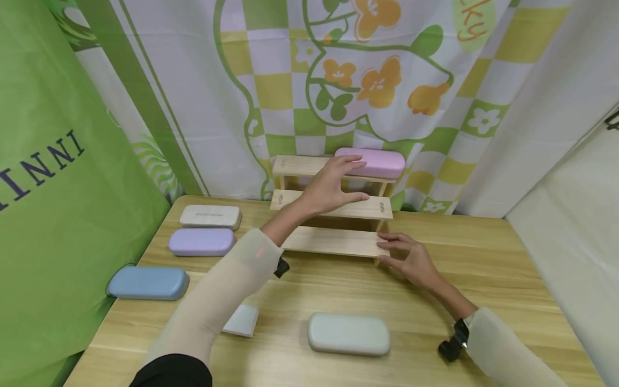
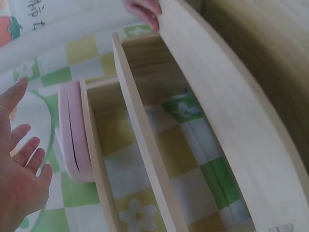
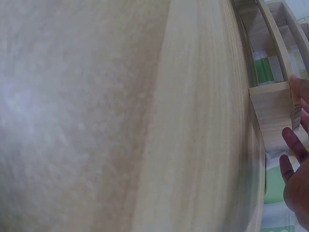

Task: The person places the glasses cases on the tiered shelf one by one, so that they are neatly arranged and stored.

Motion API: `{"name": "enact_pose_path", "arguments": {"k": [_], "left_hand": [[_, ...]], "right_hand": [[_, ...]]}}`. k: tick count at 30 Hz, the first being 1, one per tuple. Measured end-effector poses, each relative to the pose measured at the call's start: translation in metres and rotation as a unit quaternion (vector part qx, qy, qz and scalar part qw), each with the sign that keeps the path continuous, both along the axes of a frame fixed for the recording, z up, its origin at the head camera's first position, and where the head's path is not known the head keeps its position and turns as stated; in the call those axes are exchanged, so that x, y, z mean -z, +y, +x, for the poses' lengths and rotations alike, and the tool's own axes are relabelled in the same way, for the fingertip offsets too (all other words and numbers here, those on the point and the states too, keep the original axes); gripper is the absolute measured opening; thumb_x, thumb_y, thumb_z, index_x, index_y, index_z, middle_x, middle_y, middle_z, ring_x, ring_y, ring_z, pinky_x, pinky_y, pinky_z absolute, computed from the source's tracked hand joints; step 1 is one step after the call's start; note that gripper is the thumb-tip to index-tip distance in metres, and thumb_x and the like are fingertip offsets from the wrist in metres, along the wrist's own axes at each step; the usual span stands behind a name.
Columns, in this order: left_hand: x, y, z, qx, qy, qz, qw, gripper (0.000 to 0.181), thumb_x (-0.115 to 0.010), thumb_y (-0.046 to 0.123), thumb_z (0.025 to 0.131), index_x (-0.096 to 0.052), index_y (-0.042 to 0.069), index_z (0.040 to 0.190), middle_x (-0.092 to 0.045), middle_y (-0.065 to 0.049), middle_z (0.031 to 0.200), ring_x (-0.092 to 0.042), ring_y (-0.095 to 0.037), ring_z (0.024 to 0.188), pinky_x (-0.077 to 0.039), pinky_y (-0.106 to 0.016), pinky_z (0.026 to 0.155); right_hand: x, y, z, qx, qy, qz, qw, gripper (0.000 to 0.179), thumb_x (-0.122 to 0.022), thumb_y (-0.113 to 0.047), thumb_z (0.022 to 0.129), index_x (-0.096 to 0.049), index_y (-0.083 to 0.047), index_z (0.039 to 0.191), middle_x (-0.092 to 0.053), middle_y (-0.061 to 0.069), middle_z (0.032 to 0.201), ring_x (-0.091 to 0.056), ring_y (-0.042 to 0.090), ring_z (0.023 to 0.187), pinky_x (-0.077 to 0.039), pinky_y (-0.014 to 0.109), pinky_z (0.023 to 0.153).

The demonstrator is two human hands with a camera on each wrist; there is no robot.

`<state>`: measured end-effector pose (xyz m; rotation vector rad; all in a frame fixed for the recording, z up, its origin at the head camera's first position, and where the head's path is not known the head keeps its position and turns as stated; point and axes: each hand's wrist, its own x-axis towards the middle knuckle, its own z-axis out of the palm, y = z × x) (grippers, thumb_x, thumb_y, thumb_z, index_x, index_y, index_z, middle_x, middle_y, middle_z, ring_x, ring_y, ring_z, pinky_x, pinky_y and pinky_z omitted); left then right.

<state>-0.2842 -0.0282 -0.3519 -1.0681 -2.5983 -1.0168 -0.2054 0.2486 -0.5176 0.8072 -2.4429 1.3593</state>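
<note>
A three-tier wooden display shelf (image 1: 333,241) stands at the back of the table. On its top tier, at the right end, lies a pink glasses case (image 1: 377,163). My left hand (image 1: 329,188) is over the upper tiers with fingers spread, beside the case; the left wrist view shows a gap between that hand (image 2: 24,164) and the pink case (image 2: 75,130). At the right end of the lowest tier, my right hand (image 1: 411,260) holds the board between thumb and fingers. Part of this hand (image 3: 297,179) is cut off in the right wrist view.
On the table's left lie a white case (image 1: 210,216), a lilac case (image 1: 202,242) and a blue case (image 1: 149,283). A pale grey-green case (image 1: 348,334) lies in front. My left forearm partly hides a white flat item (image 1: 243,321). A patterned curtain (image 1: 275,91) hangs behind the shelf.
</note>
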Motion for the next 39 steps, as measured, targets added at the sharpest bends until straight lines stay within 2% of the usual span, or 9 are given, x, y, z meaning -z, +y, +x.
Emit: {"name": "enact_pose_path", "arguments": {"k": [4, 7, 13, 18, 24, 32, 39], "left_hand": [[0.001, -0.003, 0.014, 0.004, 0.000, -0.002, 1.0000, 0.078, -0.088, 0.034, 0.089, -0.055, 0.007, 0.153, -0.047, -0.011, 0.162, -0.041, -0.029, 0.152, -0.033, -0.040, 0.126], [0.004, -0.007, 0.024, 0.007, -0.003, -0.006, 1.0000, 0.078, -0.089, 0.035, 0.088, -0.056, 0.009, 0.153, -0.050, -0.010, 0.161, -0.043, -0.029, 0.150, -0.037, -0.043, 0.124], [0.014, -0.022, 0.047, 0.018, -0.003, -0.048, 0.9987, 0.076, -0.085, 0.041, 0.090, -0.056, 0.009, 0.153, -0.054, -0.011, 0.157, -0.046, -0.028, 0.148, -0.041, -0.045, 0.121], [0.022, -0.039, 0.067, 0.015, -0.021, -0.072, 0.9971, 0.075, -0.083, 0.043, 0.092, -0.056, 0.010, 0.153, -0.056, -0.011, 0.155, -0.048, -0.029, 0.146, -0.041, -0.047, 0.120], [0.037, -0.054, 0.083, 0.014, -0.032, -0.097, 0.9947, 0.073, -0.083, 0.045, 0.091, -0.058, 0.012, 0.152, -0.058, -0.009, 0.155, -0.052, -0.029, 0.144, -0.046, -0.049, 0.116], [0.052, -0.063, 0.109, 0.046, -0.036, -0.138, 0.9888, 0.076, -0.084, 0.048, 0.089, -0.058, 0.013, 0.152, -0.058, -0.006, 0.155, -0.054, -0.027, 0.142, -0.053, -0.048, 0.108], [0.062, -0.067, 0.135, 0.079, -0.056, -0.150, 0.9839, 0.078, -0.085, 0.048, 0.089, -0.058, 0.011, 0.152, -0.057, -0.007, 0.155, -0.053, -0.027, 0.143, -0.050, -0.047, 0.113]], "right_hand": [[0.000, 0.000, -0.001, 0.002, 0.004, -0.002, 1.0000, 0.036, -0.088, 0.005, 0.081, -0.081, -0.004, 0.115, -0.072, 0.013, 0.132, -0.065, 0.029, 0.125, -0.040, 0.011, 0.110], [0.002, 0.001, -0.001, 0.002, 0.009, -0.003, 1.0000, 0.035, -0.088, 0.005, 0.081, -0.081, -0.004, 0.114, -0.073, 0.012, 0.131, -0.065, 0.027, 0.124, -0.040, 0.011, 0.110], [0.004, 0.001, 0.000, 0.005, -0.001, -0.003, 1.0000, 0.034, -0.087, 0.004, 0.082, -0.081, -0.004, 0.114, -0.072, 0.013, 0.132, -0.064, 0.033, 0.124, -0.038, 0.012, 0.112], [0.005, 0.001, 0.000, 0.006, 0.000, -0.002, 1.0000, 0.035, -0.087, 0.005, 0.082, -0.081, -0.003, 0.115, -0.072, 0.014, 0.133, -0.064, 0.035, 0.125, -0.037, 0.012, 0.113], [0.003, -0.001, 0.000, 0.004, 0.003, -0.004, 1.0000, 0.034, -0.087, 0.006, 0.082, -0.080, -0.001, 0.115, -0.072, 0.016, 0.132, -0.063, 0.040, 0.125, -0.037, 0.012, 0.113], [0.001, 0.001, 0.001, 0.005, 0.001, -0.001, 1.0000, 0.034, -0.087, 0.005, 0.082, -0.080, 0.000, 0.115, -0.071, 0.017, 0.133, -0.064, 0.041, 0.122, -0.041, 0.010, 0.108], [0.002, 0.001, 0.001, 0.002, 0.003, -0.002, 1.0000, 0.034, -0.087, 0.004, 0.082, -0.080, 0.000, 0.115, -0.071, 0.017, 0.133, -0.063, 0.041, 0.123, -0.041, 0.012, 0.110]]}}
